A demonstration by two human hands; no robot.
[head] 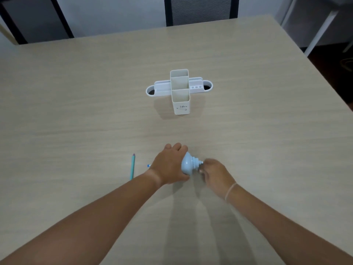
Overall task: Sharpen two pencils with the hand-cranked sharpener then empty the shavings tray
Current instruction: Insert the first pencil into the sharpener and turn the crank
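White desk organizer [179, 90] on table [76, 111], chair [200, 10] behind.

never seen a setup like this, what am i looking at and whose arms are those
There is one picture, taken by a camera worn on a person's head, looking forward and down, so the arms are that person's own. There is no machine. The left hand grips a light blue sharpener on a pale wooden table. The right hand is at the sharpener's narrow end, apparently on its crank; it is blurred, so I cannot tell its grip. A teal pencil lies left of the hands. A small blue tip shows beside the left hand. Further back stands a white desk organiser.
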